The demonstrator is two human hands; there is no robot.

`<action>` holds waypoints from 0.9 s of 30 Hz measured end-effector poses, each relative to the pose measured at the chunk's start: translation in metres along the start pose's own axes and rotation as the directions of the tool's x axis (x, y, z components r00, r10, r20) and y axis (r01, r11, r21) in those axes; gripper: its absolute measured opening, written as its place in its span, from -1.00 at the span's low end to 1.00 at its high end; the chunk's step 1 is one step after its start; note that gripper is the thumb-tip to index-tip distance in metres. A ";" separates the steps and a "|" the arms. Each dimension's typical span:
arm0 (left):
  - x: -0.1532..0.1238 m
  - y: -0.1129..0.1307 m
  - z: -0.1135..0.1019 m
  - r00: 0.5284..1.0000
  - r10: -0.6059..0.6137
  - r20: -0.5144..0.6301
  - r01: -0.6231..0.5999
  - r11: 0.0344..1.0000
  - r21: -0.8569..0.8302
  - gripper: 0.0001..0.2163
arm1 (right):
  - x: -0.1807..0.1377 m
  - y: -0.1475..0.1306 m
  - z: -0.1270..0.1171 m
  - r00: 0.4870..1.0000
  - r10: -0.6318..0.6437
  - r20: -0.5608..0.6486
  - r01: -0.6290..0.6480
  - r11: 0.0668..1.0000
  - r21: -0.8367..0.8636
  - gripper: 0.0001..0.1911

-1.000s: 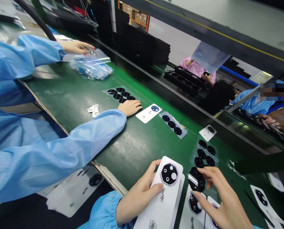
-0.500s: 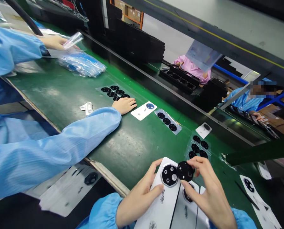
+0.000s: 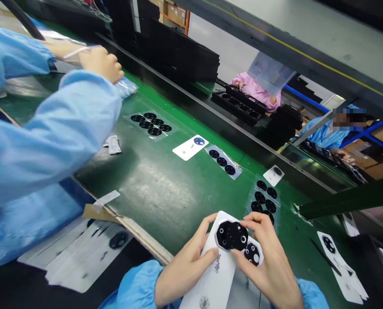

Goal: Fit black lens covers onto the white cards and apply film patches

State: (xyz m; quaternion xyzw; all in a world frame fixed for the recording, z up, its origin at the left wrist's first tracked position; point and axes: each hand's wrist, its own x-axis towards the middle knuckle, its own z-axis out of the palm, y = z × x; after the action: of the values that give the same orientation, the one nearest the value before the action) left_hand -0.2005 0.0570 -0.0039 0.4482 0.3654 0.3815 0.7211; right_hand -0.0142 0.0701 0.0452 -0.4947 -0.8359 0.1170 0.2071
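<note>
My left hand (image 3: 191,262) grips a white phone back panel (image 3: 207,283) by its left edge, thumb on its face. The panel tilts up, its camera ring toward the top. My right hand (image 3: 265,253) pinches a black camera-lens disc (image 3: 238,235) between thumb and fingertips. The disc overlaps the right part of the ring; whether it touches the panel I cannot tell. Below my right hand sits another white back panel with a camera cluster (image 3: 252,254), partly hidden. Just beyond my hands lies a clear sheet of black discs (image 3: 259,197).
On the green bench (image 3: 159,184) lie a white panel (image 3: 190,147), a strip of discs (image 3: 222,161) and another disc sheet (image 3: 151,124). A co-worker's sleeve (image 3: 65,124) reaches in from the left. A green post (image 3: 346,201) stands at right. White panels (image 3: 91,257) are stacked below the bench edge.
My right hand has brought the black disc left, from beside the camera ring to over it. A co-worker's hand has left the disc sheet and moved back left toward the plastic bag.
</note>
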 end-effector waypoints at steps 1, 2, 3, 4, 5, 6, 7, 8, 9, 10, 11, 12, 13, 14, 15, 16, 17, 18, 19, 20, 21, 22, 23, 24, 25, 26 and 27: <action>0.000 -0.001 0.000 1.000 0.000 -0.002 0.000 1.000 0.008 -0.47 | 0.000 -0.002 0.003 1.000 -0.012 0.017 0.012 1.000 0.002 -0.68; 0.000 -0.001 0.001 1.000 0.003 -0.005 -0.003 1.000 0.016 -0.47 | 0.000 -0.003 0.005 1.000 -0.016 0.024 0.015 1.000 0.003 -0.67; -0.001 -0.001 0.001 1.000 0.007 -0.005 -0.007 1.000 0.021 -0.48 | 0.000 -0.003 0.007 1.000 -0.016 0.022 0.016 1.000 0.006 -0.67; -0.001 -0.001 0.002 1.000 0.012 -0.004 -0.012 1.000 0.022 -0.48 | 0.001 -0.004 0.009 1.000 -0.013 0.014 0.013 1.000 0.010 -0.67; -0.002 -0.001 0.002 1.000 0.016 0.001 -0.016 1.000 0.020 -0.49 | 0.001 -0.005 0.010 1.000 -0.007 0.004 0.007 1.000 0.014 -0.68; -0.002 0.000 0.003 1.000 0.022 0.002 -0.022 1.000 0.020 -0.50 | 0.002 -0.005 0.011 1.000 -0.003 -0.001 0.003 1.000 0.019 -0.69; -0.002 0.000 0.003 1.000 0.029 0.002 -0.029 0.999 0.021 -0.51 | 0.003 -0.006 0.011 1.000 -0.004 -0.002 0.005 1.000 0.024 -0.69; -0.002 0.001 0.003 0.999 0.037 0.000 -0.037 0.999 0.023 -0.51 | 0.004 -0.006 0.011 1.000 -0.009 0.001 0.009 1.000 0.029 -0.69; -0.002 0.001 0.003 0.999 0.043 -0.003 -0.043 0.999 0.026 -0.52 | 0.004 -0.006 0.011 1.000 -0.010 0.007 0.010 0.999 0.033 -0.69; -0.002 0.001 0.003 0.999 0.050 -0.007 -0.050 0.998 0.030 -0.52 | 0.005 -0.007 0.011 1.000 -0.009 0.016 0.008 0.999 0.039 -0.68; -0.001 0.002 0.003 0.998 0.055 -0.009 -0.054 0.998 0.035 -0.52 | 0.005 -0.007 0.011 1.000 -0.006 0.027 0.004 0.999 0.045 -0.68; -0.001 0.002 0.002 0.998 0.058 -0.010 -0.058 0.997 0.042 -0.53 | 0.005 -0.007 0.011 0.999 -0.002 0.034 0.000 0.999 0.050 -0.67; 0.000 0.002 0.002 0.998 0.059 -0.005 -0.058 0.997 0.048 -0.53 | 0.006 -0.007 0.012 0.999 0.003 0.041 -0.005 0.999 0.054 -0.67; 0.000 0.001 0.002 0.998 0.057 0.001 -0.057 0.997 0.055 -0.53 | 0.006 -0.007 0.012 0.999 0.007 0.045 -0.009 0.998 0.055 -0.67; 0.001 0.001 0.001 0.998 0.055 0.007 -0.055 0.997 0.060 -0.53 | 0.005 -0.007 0.013 0.999 0.011 0.048 -0.013 0.998 0.054 -0.66; 0.001 0.001 0.001 0.999 0.051 0.015 -0.052 0.997 0.063 -0.52 | 0.005 -0.007 0.013 0.999 0.012 0.049 -0.015 0.998 0.054 -0.66; 0.001 0.001 0.001 0.999 0.048 0.022 -0.049 0.997 0.067 -0.52 | 0.005 -0.006 0.013 0.999 0.012 0.050 -0.015 0.998 0.054 -0.66; 0.001 0.000 0.001 0.999 0.047 0.023 -0.048 0.996 0.070 -0.51 | 0.005 -0.006 0.014 0.999 0.013 0.052 -0.016 0.998 0.056 -0.66; 0.001 0.000 0.001 0.999 0.050 0.020 -0.051 0.996 0.075 -0.51 | 0.005 -0.006 0.014 0.999 0.013 0.052 -0.016 0.998 0.057 -0.66; 0.001 0.000 0.001 0.998 0.056 0.012 -0.056 0.995 0.079 -0.52 | 0.005 -0.006 0.014 0.999 0.012 0.049 -0.015 0.998 0.057 -0.66; 0.001 0.000 0.001 0.998 0.062 0.006 -0.063 0.995 0.082 -0.52 | 0.005 -0.006 0.014 0.999 0.010 0.043 -0.013 0.998 0.057 -0.66; 0.001 0.000 0.001 0.998 0.068 0.001 -0.068 0.994 0.081 -0.52 | 0.005 -0.006 0.014 0.999 0.008 0.034 -0.009 0.998 0.055 -0.67; 0.001 0.000 0.001 0.997 0.072 -0.003 -0.072 0.995 0.075 -0.53 | 0.005 -0.006 0.014 1.000 0.005 0.024 -0.007 0.999 0.053 -0.68; 0.001 0.001 0.001 0.997 0.073 -0.002 -0.073 0.995 0.067 -0.52 | 0.005 -0.006 0.014 1.000 0.004 0.018 -0.005 0.999 0.051 -0.68; 0.001 0.001 0.001 0.997 0.075 0.000 -0.075 0.995 0.061 -0.52 | 0.006 -0.006 0.014 1.000 0.004 0.016 -0.005 0.999 0.051 -0.69; 0.002 0.001 0.000 0.997 0.077 0.000 -0.077 0.995 0.058 -0.52 | 0.006 -0.006 0.014 1.000 0.004 0.017 -0.005 0.999 0.051 -0.69; 0.002 0.001 0.000 0.997 0.079 0.002 -0.079 0.995 0.059 -0.53 | 0.006 -0.006 0.014 1.000 0.006 0.021 -0.008 0.999 0.052 -0.69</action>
State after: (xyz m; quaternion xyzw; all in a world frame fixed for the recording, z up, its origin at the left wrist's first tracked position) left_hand -0.1996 0.0590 -0.0037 0.4834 0.3589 0.3989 0.6917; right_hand -0.0283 0.0726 0.0368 -0.4909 -0.8330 0.1445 0.2106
